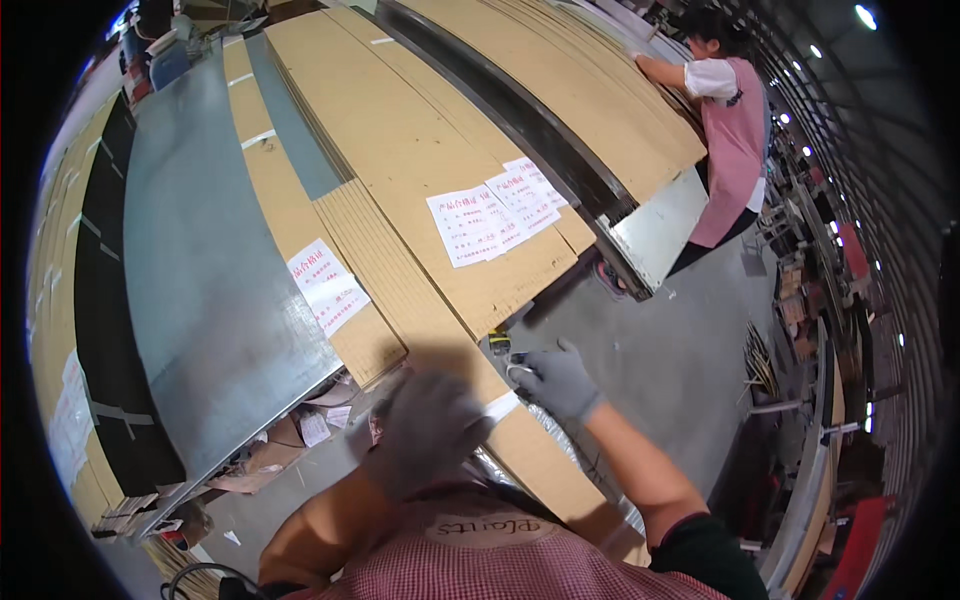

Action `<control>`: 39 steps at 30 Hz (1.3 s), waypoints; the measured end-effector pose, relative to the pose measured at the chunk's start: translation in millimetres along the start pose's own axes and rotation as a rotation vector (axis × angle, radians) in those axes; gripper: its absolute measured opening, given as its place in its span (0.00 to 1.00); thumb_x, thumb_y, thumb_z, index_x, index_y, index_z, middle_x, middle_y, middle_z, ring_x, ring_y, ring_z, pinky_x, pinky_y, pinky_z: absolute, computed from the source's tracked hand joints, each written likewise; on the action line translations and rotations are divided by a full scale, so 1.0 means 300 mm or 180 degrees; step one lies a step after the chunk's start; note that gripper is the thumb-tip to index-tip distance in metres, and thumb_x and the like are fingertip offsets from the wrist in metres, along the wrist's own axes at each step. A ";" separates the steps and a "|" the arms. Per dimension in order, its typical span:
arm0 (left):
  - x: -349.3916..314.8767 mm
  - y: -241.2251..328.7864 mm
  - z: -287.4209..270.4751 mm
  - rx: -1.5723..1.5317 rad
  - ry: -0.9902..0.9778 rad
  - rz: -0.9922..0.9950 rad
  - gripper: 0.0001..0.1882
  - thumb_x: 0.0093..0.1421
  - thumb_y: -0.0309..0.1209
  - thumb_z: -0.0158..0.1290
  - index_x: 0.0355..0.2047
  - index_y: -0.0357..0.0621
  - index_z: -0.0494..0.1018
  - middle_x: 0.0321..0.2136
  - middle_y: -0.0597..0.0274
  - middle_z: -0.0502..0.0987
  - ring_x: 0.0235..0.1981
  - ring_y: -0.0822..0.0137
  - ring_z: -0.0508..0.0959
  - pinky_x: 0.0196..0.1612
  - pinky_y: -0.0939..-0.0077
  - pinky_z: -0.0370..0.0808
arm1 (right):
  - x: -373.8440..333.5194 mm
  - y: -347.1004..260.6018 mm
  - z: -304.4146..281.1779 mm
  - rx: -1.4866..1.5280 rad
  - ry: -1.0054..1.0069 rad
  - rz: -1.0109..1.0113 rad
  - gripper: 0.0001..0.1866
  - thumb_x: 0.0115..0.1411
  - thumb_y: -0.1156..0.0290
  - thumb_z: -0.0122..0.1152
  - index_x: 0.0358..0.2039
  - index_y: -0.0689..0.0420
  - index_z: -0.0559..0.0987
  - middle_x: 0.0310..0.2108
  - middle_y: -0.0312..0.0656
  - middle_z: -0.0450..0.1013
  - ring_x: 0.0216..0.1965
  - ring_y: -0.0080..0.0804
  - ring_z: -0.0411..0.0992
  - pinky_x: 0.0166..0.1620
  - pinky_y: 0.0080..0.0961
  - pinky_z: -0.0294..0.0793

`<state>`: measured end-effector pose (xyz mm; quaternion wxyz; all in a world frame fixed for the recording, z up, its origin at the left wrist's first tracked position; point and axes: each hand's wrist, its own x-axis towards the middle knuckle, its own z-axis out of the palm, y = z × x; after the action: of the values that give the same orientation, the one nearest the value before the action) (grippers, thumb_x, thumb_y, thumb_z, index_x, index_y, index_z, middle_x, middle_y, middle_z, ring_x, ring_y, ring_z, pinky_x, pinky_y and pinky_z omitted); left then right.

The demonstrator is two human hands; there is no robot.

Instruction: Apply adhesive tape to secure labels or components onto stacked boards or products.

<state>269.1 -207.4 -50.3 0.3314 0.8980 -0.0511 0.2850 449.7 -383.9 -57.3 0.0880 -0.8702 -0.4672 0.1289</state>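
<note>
A long stack of cardboard strips (pixel 545 455) runs from the table toward my body, with a white band (pixel 500 406) across it. My left hand (pixel 430 425), in a grey glove, is over the left edge of this stack; motion smears its fingers. On the stack's right side is my right hand (pixel 562 382), also gloved in grey, thumb raised and the other fingers bent. A thin curved white strip (pixel 517 369) shows at its fingertips. Beyond my hands, wide cardboard sheets (pixel 400 130) lie stacked, bearing white printed paper labels (pixel 490 215).
A grey metal tabletop (pixel 220 230) spreads to the left, with black strips (pixel 110 300) on its far side. At the upper right, a co-worker in a pink apron (pixel 735 150) leans over another cardboard stack (pixel 590 90). Paper scraps (pixel 315 425) lie below the table edge.
</note>
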 end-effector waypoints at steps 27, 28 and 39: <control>-0.204 0.151 0.173 -0.1648 -0.1896 -0.2111 0.38 0.67 0.58 0.34 0.34 0.32 0.78 0.35 0.40 0.78 0.46 0.43 0.74 0.56 0.54 0.66 | -0.302 -0.027 0.037 0.4584 -0.0544 0.0920 0.18 0.67 0.57 0.52 0.47 0.60 0.73 0.33 0.28 0.71 0.32 0.12 0.64 0.35 0.13 0.64; -0.223 0.128 0.188 -0.1669 -0.1885 -0.2150 0.38 0.67 0.58 0.34 0.34 0.32 0.78 0.35 0.40 0.78 0.46 0.43 0.74 0.56 0.54 0.66 | -0.291 -0.045 0.028 0.4571 -0.0428 0.0836 0.19 0.67 0.57 0.52 0.47 0.60 0.73 0.33 0.28 0.71 0.32 0.13 0.65 0.36 0.13 0.64; -0.272 -0.028 0.209 -0.1057 -0.0147 -0.1419 0.30 0.66 0.54 0.43 0.34 0.36 0.78 0.26 0.55 0.79 0.34 0.59 0.78 0.43 0.61 0.73 | -0.198 0.003 0.051 0.4695 -0.0214 0.0578 0.11 0.66 0.63 0.52 0.41 0.58 0.75 0.42 0.33 0.70 0.42 0.21 0.65 0.49 0.23 0.64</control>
<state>233.7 -248.0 -138.4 0.5273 0.8267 0.0943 0.1722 414.2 -433.6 -63.5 0.6240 -0.6160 -0.1881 0.4425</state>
